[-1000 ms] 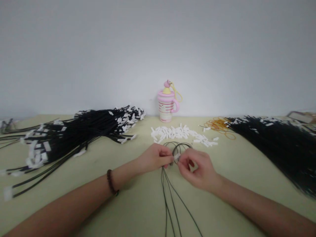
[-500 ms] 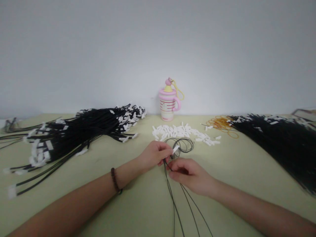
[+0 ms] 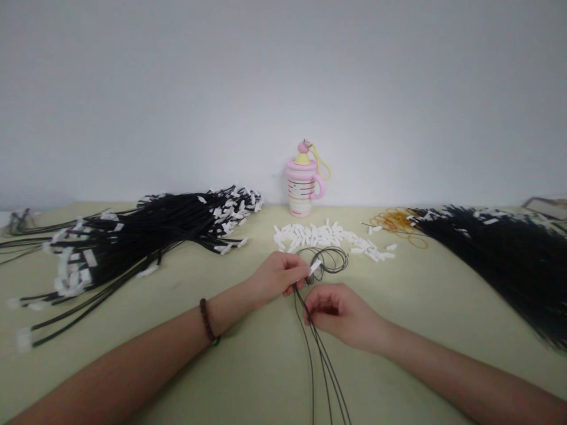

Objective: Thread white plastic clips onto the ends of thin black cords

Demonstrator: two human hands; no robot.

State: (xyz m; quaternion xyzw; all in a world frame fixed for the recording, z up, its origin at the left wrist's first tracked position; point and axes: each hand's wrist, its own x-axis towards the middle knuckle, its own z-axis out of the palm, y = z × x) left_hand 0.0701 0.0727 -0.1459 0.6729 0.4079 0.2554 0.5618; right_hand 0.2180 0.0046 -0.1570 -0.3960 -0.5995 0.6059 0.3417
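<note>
Partly hidden, black cords [image 3: 319, 354] run beneath both hands [image 3: 310, 292].

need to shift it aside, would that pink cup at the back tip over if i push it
Probably tips rather than slides: the pink cup is tall on a narrow base. Its domed lid and side handle likely add top weight. Being small, it seems light.

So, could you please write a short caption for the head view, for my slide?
Left hand pinches a white tag on looped black cords; right hand gathers the strands below.
</note>
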